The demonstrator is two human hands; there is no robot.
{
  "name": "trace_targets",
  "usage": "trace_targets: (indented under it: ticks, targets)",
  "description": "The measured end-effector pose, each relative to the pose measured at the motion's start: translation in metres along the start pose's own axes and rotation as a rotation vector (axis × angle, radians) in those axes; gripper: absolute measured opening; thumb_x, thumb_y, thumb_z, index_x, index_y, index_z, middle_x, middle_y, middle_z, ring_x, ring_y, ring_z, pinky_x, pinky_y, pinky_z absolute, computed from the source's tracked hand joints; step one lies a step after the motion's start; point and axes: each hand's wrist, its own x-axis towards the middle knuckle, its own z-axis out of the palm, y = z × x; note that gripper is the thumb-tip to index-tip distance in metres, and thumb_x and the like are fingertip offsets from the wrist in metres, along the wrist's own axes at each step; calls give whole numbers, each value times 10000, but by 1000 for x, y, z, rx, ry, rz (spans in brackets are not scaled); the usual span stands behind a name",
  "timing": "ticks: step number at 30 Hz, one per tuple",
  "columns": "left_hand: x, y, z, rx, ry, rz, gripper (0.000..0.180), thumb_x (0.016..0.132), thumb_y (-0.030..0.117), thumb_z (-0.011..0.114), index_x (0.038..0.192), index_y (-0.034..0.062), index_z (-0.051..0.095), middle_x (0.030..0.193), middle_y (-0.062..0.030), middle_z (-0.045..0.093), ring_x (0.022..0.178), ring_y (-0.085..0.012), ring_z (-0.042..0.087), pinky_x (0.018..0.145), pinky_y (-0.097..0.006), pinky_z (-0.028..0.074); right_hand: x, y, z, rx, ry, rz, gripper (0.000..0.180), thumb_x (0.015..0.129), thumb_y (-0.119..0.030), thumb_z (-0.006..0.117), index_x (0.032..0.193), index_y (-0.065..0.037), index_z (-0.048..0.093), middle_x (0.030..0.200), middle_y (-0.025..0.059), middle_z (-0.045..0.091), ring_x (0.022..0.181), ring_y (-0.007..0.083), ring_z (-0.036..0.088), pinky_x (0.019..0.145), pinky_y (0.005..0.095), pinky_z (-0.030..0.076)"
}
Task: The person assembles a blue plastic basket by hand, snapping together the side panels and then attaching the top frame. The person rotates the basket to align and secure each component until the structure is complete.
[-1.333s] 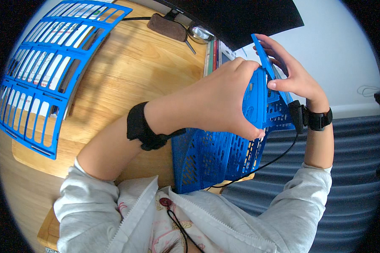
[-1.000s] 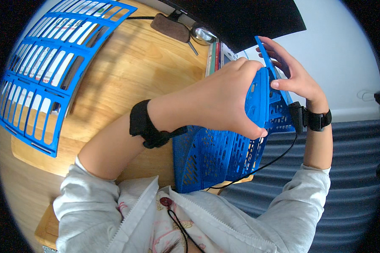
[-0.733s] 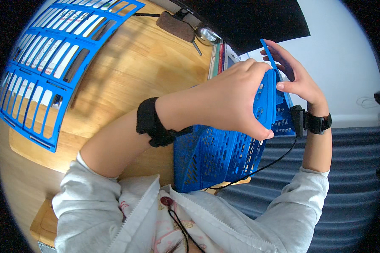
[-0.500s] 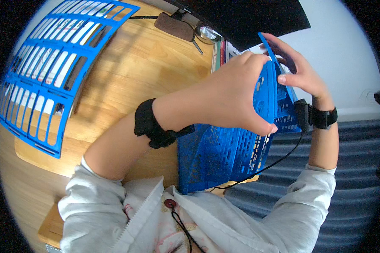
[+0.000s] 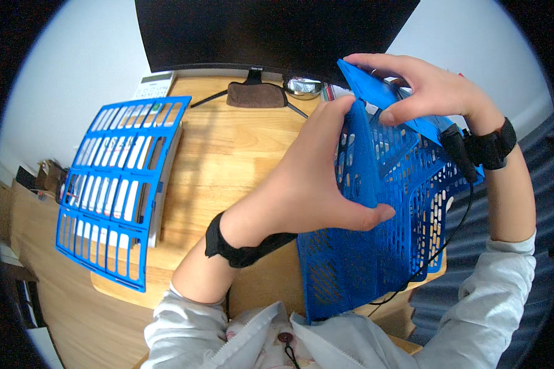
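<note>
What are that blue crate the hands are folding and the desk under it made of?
The blue crate looks like moulded plastic: thin, evenly coloured panels with punched slots and a slight sheen. The desk looks like wood or a wood-look top: pale planks with visible grain and a smooth satin finish; solid or veneer cannot be told.

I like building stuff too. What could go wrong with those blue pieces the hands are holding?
The left hand and right hand are bending thin slotted blue panels; pushed too hard, one might crack or pinch a finger. The panels hang partly past the wooden table edge, so a slip could drop them. The black cable at the right wrist might snag.
</note>
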Motion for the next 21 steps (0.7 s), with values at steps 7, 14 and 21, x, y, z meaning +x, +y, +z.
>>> trace_targets:
  ticks: [7,14,21]
  targets:
    - [5,3,5,24,-8,-89,1011,494,266,819,1317,25,284,1165,-104,467,1126,-218,434,1005,-352,292,0,7,-5,-29,1,-20,797,657,-361,687,1293,8,381,1148,196,533,1019,270,545,874,333,440]
    - [4,-1,9,33,29,-99,1034,491,253,819,1333,24,264,1172,-108,455,1129,-221,432,1002,-362,301,1,6,-8,13,-62,42,830,646,-316,684,1352,-68,326,1222,191,479,1072,307,511,893,396,446]
    - [4,1,7,56,28,-88,1031,498,252,816,1333,12,260,1163,-105,449,1118,-215,431,1002,-357,295,3,7,-9,-70,-58,-3,822,657,-328,673,1353,-65,324,1212,193,487,1061,324,516,885,413,451]
